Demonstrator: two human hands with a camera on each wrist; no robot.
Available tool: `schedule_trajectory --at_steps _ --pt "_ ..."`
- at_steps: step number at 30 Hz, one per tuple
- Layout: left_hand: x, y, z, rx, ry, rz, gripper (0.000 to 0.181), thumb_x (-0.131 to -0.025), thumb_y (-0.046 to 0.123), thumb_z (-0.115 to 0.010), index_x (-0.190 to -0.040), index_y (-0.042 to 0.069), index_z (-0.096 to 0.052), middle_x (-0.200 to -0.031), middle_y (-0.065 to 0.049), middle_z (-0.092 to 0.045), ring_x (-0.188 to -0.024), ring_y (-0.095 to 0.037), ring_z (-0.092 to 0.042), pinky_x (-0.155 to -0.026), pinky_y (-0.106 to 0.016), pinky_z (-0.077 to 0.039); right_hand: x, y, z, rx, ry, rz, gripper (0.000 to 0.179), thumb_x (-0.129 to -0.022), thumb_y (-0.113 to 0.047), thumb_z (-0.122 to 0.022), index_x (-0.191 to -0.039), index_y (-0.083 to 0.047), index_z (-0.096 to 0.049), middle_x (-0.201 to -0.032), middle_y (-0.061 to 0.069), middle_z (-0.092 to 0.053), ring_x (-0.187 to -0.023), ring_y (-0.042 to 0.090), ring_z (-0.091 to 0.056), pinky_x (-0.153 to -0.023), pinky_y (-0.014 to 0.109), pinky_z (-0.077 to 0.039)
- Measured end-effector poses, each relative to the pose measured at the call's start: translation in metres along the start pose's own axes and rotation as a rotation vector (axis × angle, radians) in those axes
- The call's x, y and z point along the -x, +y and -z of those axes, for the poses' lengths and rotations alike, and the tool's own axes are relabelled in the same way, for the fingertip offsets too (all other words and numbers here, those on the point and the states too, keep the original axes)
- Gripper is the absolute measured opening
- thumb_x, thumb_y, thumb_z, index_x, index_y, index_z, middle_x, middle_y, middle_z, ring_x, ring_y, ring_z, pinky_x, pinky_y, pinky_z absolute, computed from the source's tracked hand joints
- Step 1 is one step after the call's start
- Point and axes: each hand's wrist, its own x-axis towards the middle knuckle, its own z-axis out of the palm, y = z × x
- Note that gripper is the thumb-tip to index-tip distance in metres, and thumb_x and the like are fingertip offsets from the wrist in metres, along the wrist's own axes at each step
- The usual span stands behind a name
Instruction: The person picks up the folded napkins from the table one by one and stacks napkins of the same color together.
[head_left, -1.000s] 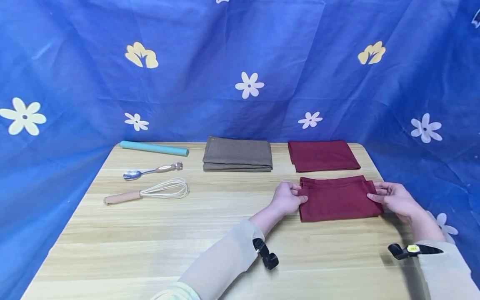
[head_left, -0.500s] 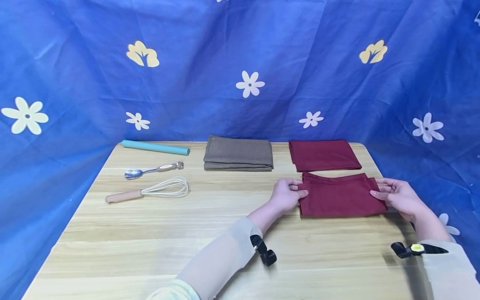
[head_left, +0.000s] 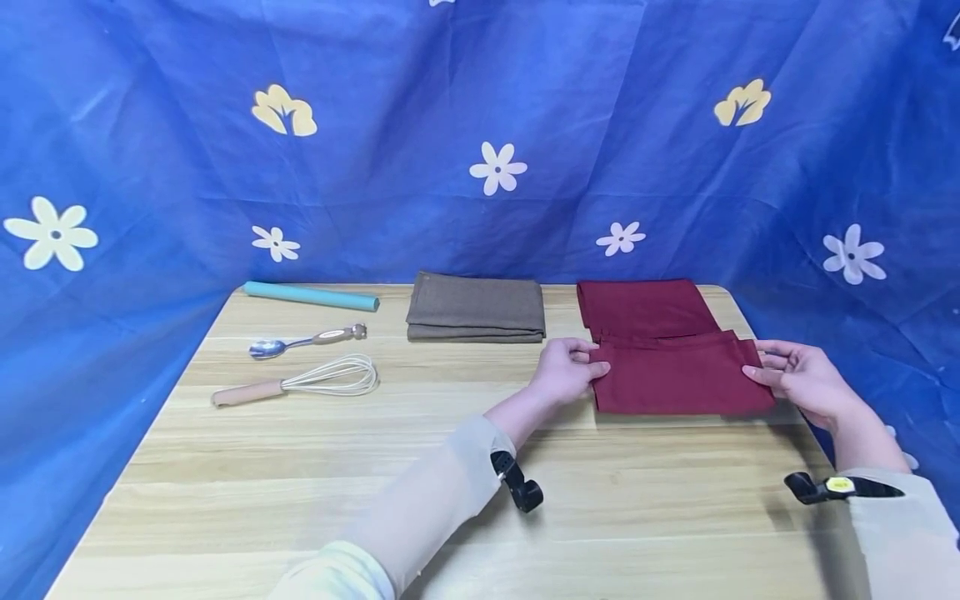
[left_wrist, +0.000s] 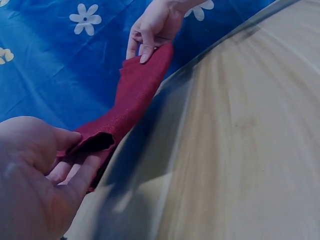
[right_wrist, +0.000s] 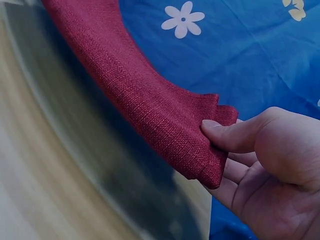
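A folded dark red cloth [head_left: 682, 377] is held up off the table between both hands. My left hand [head_left: 564, 368] pinches its left end, thumb on top and fingers beneath; the left wrist view shows the fold gaping there. At the other end my right hand [head_left: 810, 385] pinches the layered edge, as the right wrist view shows with its thumb [right_wrist: 220, 132] on the fabric. Behind it lies a second folded dark red cloth [head_left: 645, 307], whose front edge is covered by the held one in the head view. Whether the two cloths touch I cannot tell.
A folded grey-brown cloth [head_left: 476, 307] lies at the table's back middle. To the left are a turquoise rod [head_left: 311, 296], a spoon [head_left: 307, 340] and a whisk [head_left: 300, 382]. A blue flowered curtain [head_left: 375, 167] hangs behind the wooden table [head_left: 637, 500].
Both hands have raised the held cloth and carried it away from me, toward the back cloth. Its far edge now overlaps that cloth's front edge in the head view.
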Motion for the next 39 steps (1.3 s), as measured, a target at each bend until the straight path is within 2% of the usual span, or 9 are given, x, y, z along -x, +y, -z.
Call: schedule_trajectory --at_steps 4,11,19,22,27,31,34,39 --pt "-0.004 0.006 0.003 -0.014 -0.002 -0.025 0.031 -0.089 0.002 -0.085 -0.119 0.001 -0.075 -0.09 -0.003 -0.064 -0.061 -0.014 -0.066 -0.073 -0.047 -0.064 -0.003 -0.006 0.003 0.02 0.005 0.014 0.038 -0.099 0.0 -0.074 -0.129 -0.017 -0.056 -0.105 -0.014 -0.076 -0.087 0.008 -0.075 -0.071 0.026 -0.063" --pt "-0.012 0.014 0.012 0.002 0.002 -0.03 0.033 -0.089 0.0 -0.084 -0.121 0.0 -0.074 -0.093 -0.002 -0.059 -0.065 -0.015 -0.068 -0.072 -0.043 -0.065 -0.012 -0.02 0.002 0.011 -0.007 0.039 0.039 -0.098 0.0 -0.074 -0.131 -0.012 -0.056 -0.104 -0.01 -0.078 -0.085 0.012 -0.076 -0.07 0.028 -0.063" --pt "-0.02 0.023 0.02 0.011 -0.009 -0.031 0.035 -0.089 -0.001 -0.084 -0.123 -0.001 -0.074 -0.095 -0.004 -0.059 -0.066 -0.016 -0.068 -0.079 -0.05 -0.064 -0.022 -0.032 0.001 0.076 0.001 0.046 0.041 -0.099 -0.002 -0.074 -0.135 -0.006 -0.055 -0.103 -0.01 -0.077 -0.086 0.01 -0.076 -0.071 0.028 -0.063" --pt "-0.026 0.025 0.022 0.019 -0.006 -0.034 0.035 -0.089 -0.001 -0.084 -0.123 -0.001 -0.074 -0.095 -0.004 -0.057 -0.069 -0.015 -0.066 -0.079 -0.05 -0.064 -0.028 -0.034 0.001 0.057 -0.005 0.05 0.039 -0.099 -0.001 -0.073 -0.135 -0.008 -0.058 -0.102 -0.008 -0.078 -0.085 0.01 -0.076 -0.07 0.028 -0.063" --pt "-0.035 0.027 0.027 -0.011 0.006 -0.026 0.036 -0.09 0.002 -0.084 -0.124 0.001 -0.075 -0.101 -0.005 -0.062 -0.081 -0.015 -0.066 -0.082 -0.046 -0.064 -0.037 -0.035 0.002 -0.022 -0.019 0.041 0.039 -0.098 0.003 -0.073 -0.131 -0.012 -0.059 -0.102 -0.005 -0.078 -0.085 0.012 -0.076 -0.069 0.028 -0.063" --pt "-0.041 0.03 0.031 -0.029 0.01 -0.012 0.036 -0.091 0.002 -0.084 -0.125 0.002 -0.074 -0.11 -0.01 -0.066 -0.091 -0.017 -0.067 -0.086 -0.046 -0.063 -0.045 -0.039 0.003 0.026 -0.013 0.039 0.042 -0.099 0.002 -0.073 -0.136 -0.007 -0.055 -0.102 -0.007 -0.078 -0.084 0.01 -0.075 -0.068 0.028 -0.062" --pt "-0.046 0.033 0.033 -0.023 0.006 0.003 0.036 -0.091 0.001 -0.082 -0.127 0.001 -0.074 -0.112 -0.011 -0.067 -0.093 -0.019 -0.068 -0.087 -0.046 -0.062 -0.052 -0.042 0.004 0.072 -0.012 0.028 0.045 -0.1 0.0 -0.072 -0.14 -0.002 -0.051 -0.1 -0.008 -0.077 -0.084 0.009 -0.074 -0.069 0.028 -0.062" --pt "-0.055 0.035 0.034 -0.017 0.01 0.02 0.037 -0.092 -0.001 -0.081 -0.128 0.002 -0.073 -0.101 -0.005 -0.063 -0.086 -0.015 -0.066 -0.082 -0.041 -0.063 -0.064 -0.044 0.004 0.07 -0.02 0.013 0.046 -0.1 0.0 -0.072 -0.141 0.001 -0.05 -0.099 -0.008 -0.076 -0.085 0.008 -0.074 -0.072 0.026 -0.062"
